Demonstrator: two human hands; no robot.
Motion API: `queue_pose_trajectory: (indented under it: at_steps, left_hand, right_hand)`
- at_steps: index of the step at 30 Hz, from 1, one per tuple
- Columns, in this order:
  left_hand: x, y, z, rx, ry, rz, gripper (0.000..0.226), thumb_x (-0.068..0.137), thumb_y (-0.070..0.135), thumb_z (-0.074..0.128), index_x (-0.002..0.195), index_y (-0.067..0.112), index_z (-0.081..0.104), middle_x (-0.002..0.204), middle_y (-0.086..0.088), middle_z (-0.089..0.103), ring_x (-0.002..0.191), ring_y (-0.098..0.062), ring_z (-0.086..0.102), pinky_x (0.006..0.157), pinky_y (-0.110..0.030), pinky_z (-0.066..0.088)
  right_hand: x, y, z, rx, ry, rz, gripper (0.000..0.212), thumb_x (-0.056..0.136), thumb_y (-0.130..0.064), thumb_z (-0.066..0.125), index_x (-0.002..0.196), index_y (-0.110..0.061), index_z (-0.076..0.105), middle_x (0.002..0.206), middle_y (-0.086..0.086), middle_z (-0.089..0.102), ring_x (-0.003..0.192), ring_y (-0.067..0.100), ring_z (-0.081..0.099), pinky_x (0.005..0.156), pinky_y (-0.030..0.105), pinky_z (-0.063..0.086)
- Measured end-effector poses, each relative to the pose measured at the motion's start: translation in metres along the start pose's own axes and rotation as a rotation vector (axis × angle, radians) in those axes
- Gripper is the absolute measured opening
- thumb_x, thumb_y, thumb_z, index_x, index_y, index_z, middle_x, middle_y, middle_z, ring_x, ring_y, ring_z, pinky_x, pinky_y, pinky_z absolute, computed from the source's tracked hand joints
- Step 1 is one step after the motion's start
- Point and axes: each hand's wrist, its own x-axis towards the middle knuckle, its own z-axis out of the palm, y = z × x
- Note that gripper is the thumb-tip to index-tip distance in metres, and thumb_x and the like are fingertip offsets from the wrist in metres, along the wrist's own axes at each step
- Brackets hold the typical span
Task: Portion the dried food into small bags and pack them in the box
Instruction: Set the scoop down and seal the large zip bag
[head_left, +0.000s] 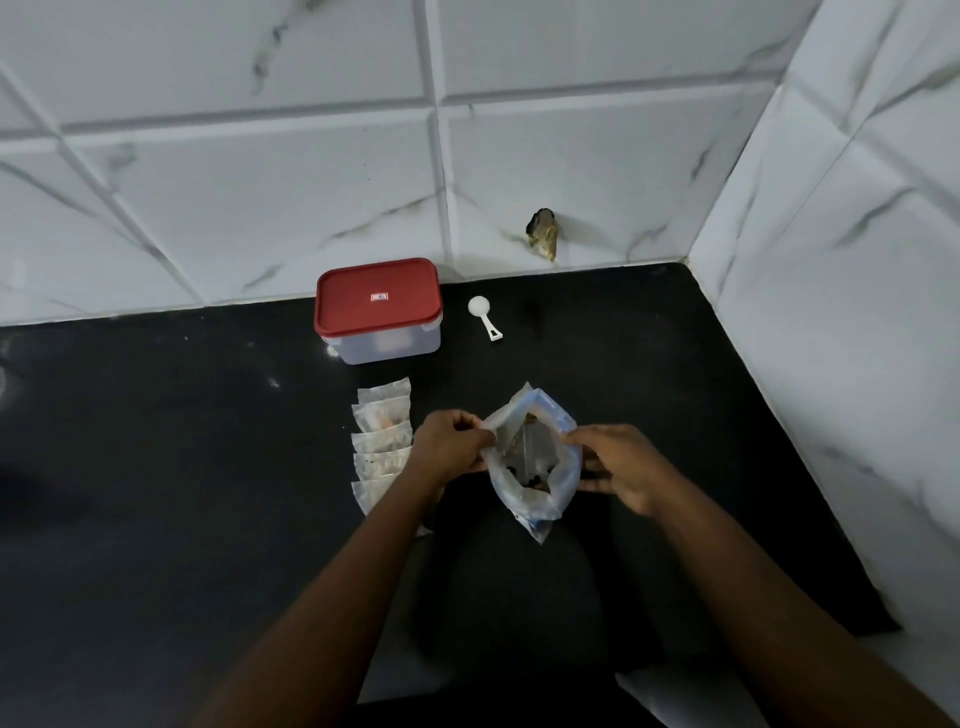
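Hands, left hand (453, 447) and right hand (621, 467), pinch the open food bag (532, 467) mouth on the counter (156, 467); small bags (382, 441) lie filled alongside, while the red-lidded box (378, 312) remains shut, packing undone.

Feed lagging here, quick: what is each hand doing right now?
Left hand: pinching the left rim of the open food bag.
Right hand: gripping the bag's right rim.

A black countertop (156, 467) runs into a corner of white marbled wall tiles (260, 182), where a rough dark hole (544, 234) with a chipped edge breaks the back wall just above the counter's rear edge.
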Motion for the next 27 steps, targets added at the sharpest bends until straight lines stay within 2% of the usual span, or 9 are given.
queue_pose_trajectory:
  at_steps: [3,5,7,10,13,16,18,22,27]
  left_hand:
    - [-0.002,-0.006,-0.007,0.322,0.169,0.21,0.009,0.088,0.01,0.073,0.087,0.017,0.067,0.089,-0.004,0.071,0.083,-0.017,0.07,0.074,-0.027,0.06]
    - [-0.004,-0.01,-0.01,0.445,0.269,0.356,0.011,0.085,0.008,0.07,0.081,0.017,0.065,0.086,-0.002,0.065,0.077,-0.017,0.065,0.067,-0.026,0.055]
    - [-0.007,-0.014,-0.011,0.505,0.296,0.411,0.011,0.085,0.009,0.067,0.08,0.017,0.061,0.089,-0.001,0.06,0.076,-0.016,0.061,0.066,-0.029,0.053]
    - [-0.007,-0.016,-0.009,0.415,0.208,0.298,0.01,0.094,0.011,0.061,0.087,0.018,0.057,0.093,-0.006,0.064,0.079,-0.016,0.062,0.066,-0.028,0.052]
    - [-0.009,-0.016,-0.008,0.244,0.072,0.187,0.008,0.095,0.019,0.064,0.097,0.022,0.057,0.1,-0.005,0.068,0.088,-0.017,0.068,0.082,-0.038,0.062]
    - [-0.011,-0.012,-0.009,0.161,-0.067,0.143,0.021,0.09,0.029,0.073,0.107,0.025,0.062,0.107,-0.003,0.069,0.097,-0.02,0.072,0.089,-0.045,0.062]
    - [-0.013,-0.007,-0.012,0.17,-0.118,0.141,0.021,0.095,0.039,0.068,0.106,0.021,0.068,0.106,-0.007,0.072,0.097,-0.024,0.073,0.089,-0.047,0.062]
    - [-0.008,0.001,-0.02,0.296,-0.05,0.157,0.058,0.103,0.056,0.049,0.101,0.003,0.073,0.101,-0.019,0.073,0.094,-0.031,0.07,0.086,-0.041,0.057]
    - [0.006,0.003,-0.032,0.187,-0.081,0.122,0.041,0.105,0.041,0.052,0.102,0.006,0.074,0.108,-0.021,0.073,0.103,-0.036,0.07,0.095,-0.049,0.057]
  right_hand:
    - [-0.003,-0.001,0.003,-0.128,0.063,-0.064,0.021,0.089,-0.013,0.073,0.11,-0.013,0.069,0.109,0.008,0.071,0.097,0.021,0.072,0.067,0.031,0.06]
    - [-0.004,-0.001,0.005,-0.273,0.147,-0.13,0.017,0.087,-0.011,0.075,0.103,-0.014,0.069,0.103,0.006,0.071,0.091,0.018,0.073,0.067,0.029,0.061]
    - [-0.004,-0.001,0.009,-0.418,0.251,-0.182,0.014,0.086,-0.011,0.077,0.096,-0.015,0.068,0.095,0.005,0.071,0.08,0.014,0.074,0.065,0.028,0.062]
    - [-0.002,0.002,0.017,-0.628,0.398,-0.304,0.014,0.087,-0.016,0.076,0.091,-0.02,0.064,0.086,0.001,0.069,0.07,0.011,0.072,0.063,0.03,0.063]
    - [0.002,0.006,0.024,-0.628,0.44,-0.373,0.012,0.091,-0.019,0.071,0.092,-0.02,0.06,0.088,0.001,0.066,0.076,0.013,0.068,0.071,0.034,0.062]
    - [-0.002,0.005,0.028,-0.454,0.359,-0.265,0.007,0.093,-0.024,0.067,0.096,-0.019,0.063,0.093,0.003,0.068,0.08,0.015,0.069,0.066,0.03,0.06]
    - [-0.009,0.002,0.031,-0.27,0.223,-0.163,0.013,0.093,-0.028,0.067,0.102,-0.019,0.066,0.101,0.005,0.069,0.089,0.019,0.07,0.065,0.032,0.06]
    - [-0.022,-0.003,0.031,-0.076,-0.081,-0.135,0.029,0.093,-0.027,0.066,0.121,-0.02,0.066,0.115,0.009,0.071,0.103,0.027,0.072,0.074,0.039,0.062]
    - [-0.03,-0.003,0.028,-0.095,-0.232,-0.238,0.04,0.091,0.003,0.064,0.119,-0.025,0.066,0.113,0.003,0.074,0.103,0.02,0.074,0.08,0.035,0.061]
